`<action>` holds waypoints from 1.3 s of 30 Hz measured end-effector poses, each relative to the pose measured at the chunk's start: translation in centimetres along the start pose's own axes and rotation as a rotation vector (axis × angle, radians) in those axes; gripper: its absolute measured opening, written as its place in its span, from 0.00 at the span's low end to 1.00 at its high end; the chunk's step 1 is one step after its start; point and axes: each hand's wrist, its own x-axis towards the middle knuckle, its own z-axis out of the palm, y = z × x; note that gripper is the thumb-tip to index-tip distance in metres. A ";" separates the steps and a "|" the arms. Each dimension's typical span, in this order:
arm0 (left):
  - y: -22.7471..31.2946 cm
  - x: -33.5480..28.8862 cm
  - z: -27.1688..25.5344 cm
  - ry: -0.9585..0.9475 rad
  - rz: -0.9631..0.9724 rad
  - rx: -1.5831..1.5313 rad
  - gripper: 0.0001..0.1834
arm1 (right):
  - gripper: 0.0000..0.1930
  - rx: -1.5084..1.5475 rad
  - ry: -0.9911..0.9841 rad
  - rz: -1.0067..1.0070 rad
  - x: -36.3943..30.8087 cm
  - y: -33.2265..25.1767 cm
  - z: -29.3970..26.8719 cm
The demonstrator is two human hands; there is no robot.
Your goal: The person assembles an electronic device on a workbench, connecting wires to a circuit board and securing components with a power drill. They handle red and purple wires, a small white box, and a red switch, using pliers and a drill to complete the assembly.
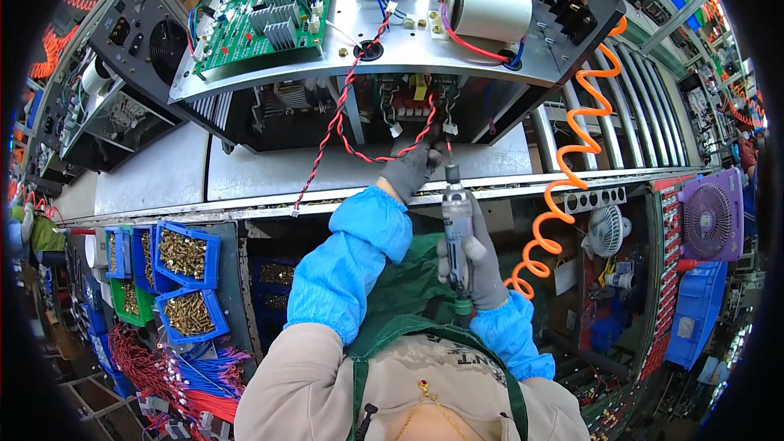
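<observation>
My right hand [485, 260], in a grey glove, is wrapped round a power screwdriver [457, 216] with a dark, partly clear body. Its bit points away from me, toward the lower opening of an open equipment chassis [269, 106]. My left hand [412, 170], also gloved, is closed at the front edge of that opening, close beside the bit. What its fingers hold, if anything, is hidden. A twisted red and black wire [340, 118] hangs from a hole in the chassis shelf and loops to my left hand. Small white connectors [450, 128] dangle inside the opening.
On the shelf sit a green circuit board [273, 16] and a white cylinder [492, 4]. A coiled orange air hose [572, 151] hangs at right, before metal rollers [637, 106]. Blue bins of brass fasteners [194, 314] and bundled wires [200, 376] lie left; a purple fan [710, 216] stands right.
</observation>
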 end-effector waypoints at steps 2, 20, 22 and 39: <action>0.1 0.9 0.1 0.054 -0.345 -0.653 0.07 | 0.49 -0.060 0.012 0.011 -1.0 -0.4 -0.8; 2.0 0.8 0.3 -0.241 -0.273 -0.437 0.07 | 0.47 -0.205 0.045 0.071 -3.1 -2.0 -2.7; 2.4 0.4 0.3 -0.193 -0.121 -0.123 0.07 | 0.47 -0.186 0.047 0.092 -3.2 -2.0 -2.7; 0.7 0.6 0.2 -0.107 -0.036 -0.075 0.09 | 0.48 -0.024 -0.043 0.096 -3.2 -1.8 -3.4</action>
